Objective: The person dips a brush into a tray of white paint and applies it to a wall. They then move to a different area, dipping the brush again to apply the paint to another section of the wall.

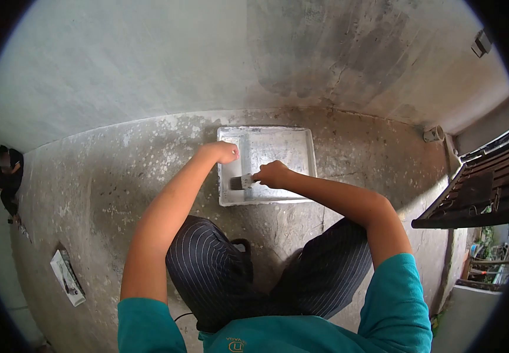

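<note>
A shallow rectangular tray [308, 136], whitish and paint-smeared, lies on the concrete floor in front of me, against the foot of the wall. My right hand [274, 175] is wrapped around the handle of a flat paintbrush [246, 182]. The brush's dark bristles point left, over the left part of the tray. Over the tray's upper left side is my left hand [227, 152], its fingers curled closed. What it may hold is hidden from this angle.
A grey wall [148, 65] with a darker patch rises behind the tray. A whitish cup-like container [434, 134] lies at right, near a dark slatted frame [478, 182]. At lower left is a flat white item [67, 278]. Another person [8, 176] is at far left.
</note>
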Action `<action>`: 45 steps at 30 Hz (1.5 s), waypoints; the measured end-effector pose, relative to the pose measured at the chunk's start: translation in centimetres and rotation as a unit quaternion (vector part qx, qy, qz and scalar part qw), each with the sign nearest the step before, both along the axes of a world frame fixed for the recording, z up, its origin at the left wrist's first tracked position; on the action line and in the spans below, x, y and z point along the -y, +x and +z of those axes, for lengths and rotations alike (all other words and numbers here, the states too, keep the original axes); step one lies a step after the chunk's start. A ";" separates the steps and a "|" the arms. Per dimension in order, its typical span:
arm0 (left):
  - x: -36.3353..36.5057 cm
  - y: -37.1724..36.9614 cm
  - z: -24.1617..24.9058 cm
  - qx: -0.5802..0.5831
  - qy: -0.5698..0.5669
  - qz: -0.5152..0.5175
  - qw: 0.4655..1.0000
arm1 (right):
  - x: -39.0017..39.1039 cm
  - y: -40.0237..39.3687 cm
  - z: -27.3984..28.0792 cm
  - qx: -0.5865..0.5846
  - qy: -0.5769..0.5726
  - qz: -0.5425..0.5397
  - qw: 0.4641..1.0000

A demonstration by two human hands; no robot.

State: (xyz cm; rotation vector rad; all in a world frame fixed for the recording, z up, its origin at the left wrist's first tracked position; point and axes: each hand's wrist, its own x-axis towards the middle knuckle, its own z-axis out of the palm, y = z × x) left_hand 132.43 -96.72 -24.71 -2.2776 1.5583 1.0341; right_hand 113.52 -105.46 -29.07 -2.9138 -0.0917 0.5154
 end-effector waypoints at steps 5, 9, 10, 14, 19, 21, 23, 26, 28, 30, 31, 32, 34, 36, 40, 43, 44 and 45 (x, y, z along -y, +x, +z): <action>-0.2 1.6 -1.0 -0.026 0.018 -0.008 0.999 | 1.8 0.7 1.4 -0.007 -0.032 0.014 0.999; -0.2 0.9 -0.4 -0.005 0.023 0.004 1.000 | 4.0 -0.3 2.3 -0.036 -0.005 -0.034 0.999; -0.1 0.9 -0.4 -0.010 0.026 -0.002 1.000 | 4.3 -0.6 2.1 -0.036 0.008 -0.046 0.998; 0.1 0.3 0.5 -0.015 0.021 0.010 1.000 | 3.7 -1.3 1.9 0.048 -0.004 -0.020 0.999; 0.3 0.0 0.7 -0.012 0.010 -0.004 1.000 | 2.0 -0.5 1.2 0.052 -0.045 0.050 0.996; 0.1 0.1 0.6 -0.012 0.006 -0.002 1.000 | 2.5 0.1 0.7 0.017 -0.103 0.084 0.991; -0.1 0.3 0.4 -0.011 0.002 -0.002 1.000 | 3.2 0.5 0.8 -0.076 -0.094 -0.003 0.993; -0.4 0.9 0.1 -0.007 0.010 -0.015 1.000 | 4.6 0.0 1.5 -0.006 -0.096 0.021 0.995; -0.5 1.0 0.1 -0.004 0.018 0.000 1.000 | 5.0 -0.2 1.0 0.038 -0.106 -0.003 0.994; -0.4 0.8 0.3 -0.009 0.017 -0.004 1.000 | 5.6 -0.9 0.5 0.025 -0.058 -0.052 0.997; -0.4 0.7 0.4 -0.013 0.017 -0.007 1.000 | 5.9 -1.3 0.3 0.013 -0.009 -0.099 0.995; -0.3 0.6 0.7 -0.011 0.014 -0.007 1.000 | 6.2 -1.6 0.2 0.014 -0.011 -0.100 0.995; -0.3 0.4 1.1 -0.019 0.010 -0.001 1.000 | 6.8 -2.2 0.1 -0.009 0.018 -0.147 0.989; -0.3 0.1 1.4 -0.013 0.002 0.002 1.000 | 7.9 -2.3 -1.6 0.002 0.022 -0.155 0.988; -0.2 -0.2 1.8 -0.015 0.002 0.005 1.000 | 8.1 -2.2 1.1 -0.031 0.113 -0.274 0.955; 0.1 -0.2 1.6 -0.020 -0.001 -0.009 1.000 | 8.5 -1.9 1.3 0.020 0.143 -0.307 0.941; 0.2 -0.3 2.0 -0.025 0.021 -0.005 0.999 | 8.3 -1.7 1.8 0.028 0.196 -0.342 0.919; 0.2 0.0 1.4 -0.016 0.014 -0.008 1.000 | 8.3 -1.5 1.9 0.036 0.250 -0.374 0.892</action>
